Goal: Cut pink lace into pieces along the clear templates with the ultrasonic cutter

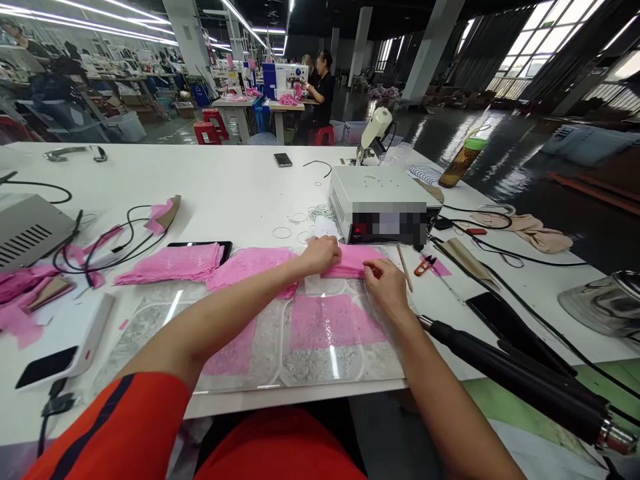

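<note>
A stack of pink fabric pieces (351, 260) lies in front of the grey box. My left hand (323, 255) is closed at the stack's left end, its fingers curled onto the fabric. At the right end, my right hand (386, 285) pinches the stack's near corner between thumb and fingers. Left of my hands are two more piles of pink fabric (173, 263), partly behind my left forearm. Nearer my body is a clear plastic sheet with rounded panels (320, 363). Single pink pieces (330, 321) show flat at it.
The grey control box (380, 183) stands just beyond my hands. Orange-handled snips (425, 265) and a thin brown stick (405, 268) lie to the right. A black-handled tool (520, 373) with cables juts in at lower right. A white device (70, 340) lies at left.
</note>
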Motion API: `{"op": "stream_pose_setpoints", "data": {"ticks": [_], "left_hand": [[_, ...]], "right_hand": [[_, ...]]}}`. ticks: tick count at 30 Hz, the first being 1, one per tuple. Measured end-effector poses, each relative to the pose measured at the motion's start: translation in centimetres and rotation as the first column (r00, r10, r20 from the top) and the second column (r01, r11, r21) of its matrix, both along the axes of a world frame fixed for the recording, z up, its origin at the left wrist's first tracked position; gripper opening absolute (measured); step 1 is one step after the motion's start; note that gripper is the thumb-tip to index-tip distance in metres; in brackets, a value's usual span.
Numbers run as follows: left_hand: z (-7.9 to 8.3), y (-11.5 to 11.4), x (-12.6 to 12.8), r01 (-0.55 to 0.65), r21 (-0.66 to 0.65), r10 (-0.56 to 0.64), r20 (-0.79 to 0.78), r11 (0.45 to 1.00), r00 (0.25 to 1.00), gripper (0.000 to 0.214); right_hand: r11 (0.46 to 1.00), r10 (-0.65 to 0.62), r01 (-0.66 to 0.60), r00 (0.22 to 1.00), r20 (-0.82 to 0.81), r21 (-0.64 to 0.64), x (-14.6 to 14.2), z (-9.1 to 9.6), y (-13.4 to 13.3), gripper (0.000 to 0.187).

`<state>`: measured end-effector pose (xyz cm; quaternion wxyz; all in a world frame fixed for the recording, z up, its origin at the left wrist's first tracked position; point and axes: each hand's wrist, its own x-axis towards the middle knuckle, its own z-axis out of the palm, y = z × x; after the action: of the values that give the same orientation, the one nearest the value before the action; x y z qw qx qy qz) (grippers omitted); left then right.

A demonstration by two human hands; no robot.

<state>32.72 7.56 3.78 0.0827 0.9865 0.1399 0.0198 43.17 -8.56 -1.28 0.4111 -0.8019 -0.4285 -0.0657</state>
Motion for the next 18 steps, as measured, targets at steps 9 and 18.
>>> {"op": "stream_pose_setpoints", "data": {"ticks": [9,18], "left_hand": [[0.9,0.7,0.5,0.007,-0.061,-0.006,0.016,0.998,1.0,0.03],[3.1,0.4,-1.1,0.098,-0.178,-0.081,0.1,0.979,0.992,0.015]], "right_hand": [[0.999,0.039,-0.035,0.989,0.145,-0.032,-1.3,0.0,1.1,0.025],[0.994,-0.082,0.096,0.975,0.206,-0.058,-1.2,0.1,0.9,0.018]]}}
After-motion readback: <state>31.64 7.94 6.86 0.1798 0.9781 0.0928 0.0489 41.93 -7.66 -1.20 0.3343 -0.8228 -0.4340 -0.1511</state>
